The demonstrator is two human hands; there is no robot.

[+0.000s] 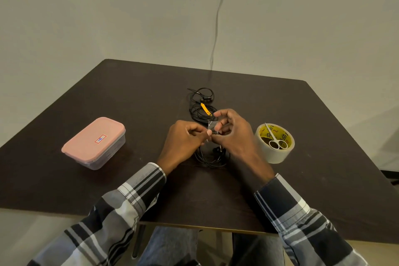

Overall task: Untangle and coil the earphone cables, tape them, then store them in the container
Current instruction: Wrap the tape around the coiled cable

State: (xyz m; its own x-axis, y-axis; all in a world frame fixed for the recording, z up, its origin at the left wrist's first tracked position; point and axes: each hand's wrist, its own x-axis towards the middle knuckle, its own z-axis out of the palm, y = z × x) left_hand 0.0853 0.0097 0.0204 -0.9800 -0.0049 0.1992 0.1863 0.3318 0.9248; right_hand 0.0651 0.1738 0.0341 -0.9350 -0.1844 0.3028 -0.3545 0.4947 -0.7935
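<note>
A coiled black earphone cable [212, 158] hangs between both my hands just above the table's middle. My left hand [185, 141] pinches the coil from the left. My right hand [232, 131] grips it from the right, and a small clear tape piece [212, 124] stands up at its fingertips over the coil. Behind my hands lies a second black earphone cable [200, 103] in loose loops with a yellow tag [205, 109] across it. The container [95, 142] with its pink lid closed sits at the left.
A roll of clear tape [275, 144] stands right of my right hand, with small white scissors [276, 140] lying across its top. The dark brown table [129, 97] ends at a near edge by my sleeves. A thin cable hangs down the wall behind.
</note>
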